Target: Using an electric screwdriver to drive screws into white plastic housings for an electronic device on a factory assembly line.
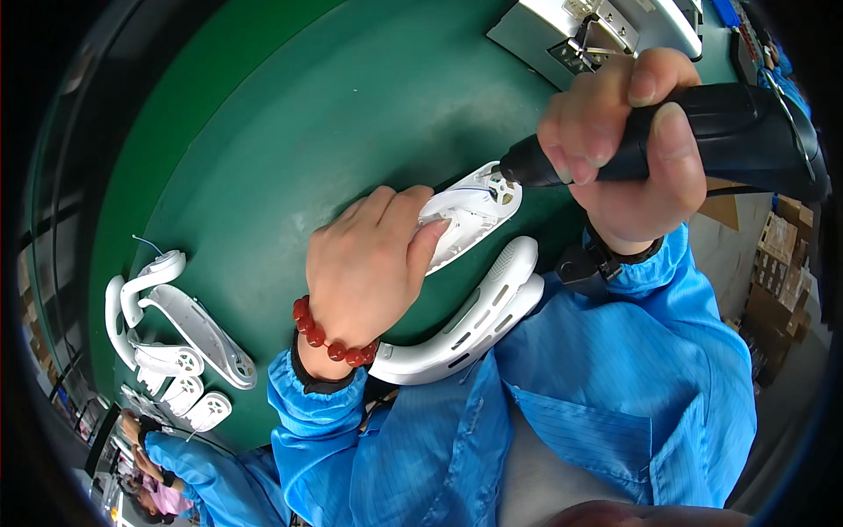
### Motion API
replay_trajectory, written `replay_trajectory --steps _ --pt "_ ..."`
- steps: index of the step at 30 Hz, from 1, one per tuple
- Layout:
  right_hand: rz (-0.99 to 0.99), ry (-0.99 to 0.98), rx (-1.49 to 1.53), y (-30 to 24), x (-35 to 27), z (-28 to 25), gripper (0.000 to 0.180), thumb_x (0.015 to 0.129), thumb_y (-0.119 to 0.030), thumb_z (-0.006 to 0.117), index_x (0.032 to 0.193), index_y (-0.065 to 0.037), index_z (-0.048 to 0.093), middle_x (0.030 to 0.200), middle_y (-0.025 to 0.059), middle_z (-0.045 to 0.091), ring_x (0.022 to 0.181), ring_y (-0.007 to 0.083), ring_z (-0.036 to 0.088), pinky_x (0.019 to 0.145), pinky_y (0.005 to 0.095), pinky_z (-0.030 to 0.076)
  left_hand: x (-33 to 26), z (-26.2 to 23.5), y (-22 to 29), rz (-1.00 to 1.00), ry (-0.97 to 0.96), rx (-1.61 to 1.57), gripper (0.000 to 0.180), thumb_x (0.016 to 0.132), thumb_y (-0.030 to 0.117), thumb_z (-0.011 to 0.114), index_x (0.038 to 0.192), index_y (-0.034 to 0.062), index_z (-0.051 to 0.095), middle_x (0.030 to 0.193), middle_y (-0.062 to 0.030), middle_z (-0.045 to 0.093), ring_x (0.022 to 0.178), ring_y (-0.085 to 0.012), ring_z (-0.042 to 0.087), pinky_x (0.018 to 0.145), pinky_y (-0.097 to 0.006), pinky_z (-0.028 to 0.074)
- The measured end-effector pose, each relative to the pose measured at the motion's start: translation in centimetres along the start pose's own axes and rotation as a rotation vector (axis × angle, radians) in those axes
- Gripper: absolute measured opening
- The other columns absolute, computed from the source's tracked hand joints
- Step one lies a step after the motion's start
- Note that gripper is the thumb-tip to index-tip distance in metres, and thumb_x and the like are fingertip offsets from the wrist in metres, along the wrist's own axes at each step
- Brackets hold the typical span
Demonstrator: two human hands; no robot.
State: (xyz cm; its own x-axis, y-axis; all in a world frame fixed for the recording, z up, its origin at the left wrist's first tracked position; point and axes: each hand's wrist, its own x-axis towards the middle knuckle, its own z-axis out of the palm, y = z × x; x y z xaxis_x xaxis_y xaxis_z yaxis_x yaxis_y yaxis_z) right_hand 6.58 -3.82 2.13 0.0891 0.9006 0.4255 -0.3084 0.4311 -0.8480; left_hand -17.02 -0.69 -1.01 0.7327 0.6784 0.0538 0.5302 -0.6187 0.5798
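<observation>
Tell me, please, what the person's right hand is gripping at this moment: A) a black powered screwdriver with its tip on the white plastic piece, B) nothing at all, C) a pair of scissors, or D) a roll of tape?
A: the right hand is closed round a black powered screwdriver whose tip meets the white plastic piece, which the left hand steadies on the green table.

The left hand hides part of the white housing.
</observation>
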Motion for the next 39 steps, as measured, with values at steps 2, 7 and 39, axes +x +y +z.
replay_trajectory --steps 2,7,39 --pt "0.005 0.006 -0.004 0.2 -0.1 -0.1 0.024 0.103 -0.029 0.044 0.114 -0.009 0.048 0.078 0.0062 0.055 0.06 0.0152 0.051 0.056 0.0325 0.045 0.1 -0.1 0.1 0.0 -0.008 -0.003 0.023 0.089 0.024 0.07 0.106 0.0094 0.069 0.085 -0.0058 0.064 0.075 -0.0262 0.066 0.063 -0.037 0.053" --pt "0.009 0.003 -0.003 0.8 -0.2 -0.5 0.024 0.103 -0.029 0.046 0.114 -0.008 0.048 0.079 0.0067 0.055 0.06 0.015 0.051 0.056 0.0324 0.045 0.2 -0.1 0.1 0.011 -0.014 0.014 0.02 0.09 0.024 0.068 0.105 0.0096 0.068 0.084 -0.0052 0.065 0.074 -0.026 0.067 0.061 -0.037 0.053" --pt "-0.286 0.323 -0.261 -3.9 5.0 -5.6 0.021 0.104 -0.031 0.049 0.107 -0.011 0.053 0.077 0.0014 0.055 0.058 0.0119 0.048 0.058 0.0296 0.041 -0.5 0.0 -0.1 -0.001 -0.005 -0.021 0.016 0.09 0.014 0.067 0.104 0.0065 0.066 0.08 -0.0113 0.066 0.066 -0.0321 0.065 0.057 -0.041 0.049"
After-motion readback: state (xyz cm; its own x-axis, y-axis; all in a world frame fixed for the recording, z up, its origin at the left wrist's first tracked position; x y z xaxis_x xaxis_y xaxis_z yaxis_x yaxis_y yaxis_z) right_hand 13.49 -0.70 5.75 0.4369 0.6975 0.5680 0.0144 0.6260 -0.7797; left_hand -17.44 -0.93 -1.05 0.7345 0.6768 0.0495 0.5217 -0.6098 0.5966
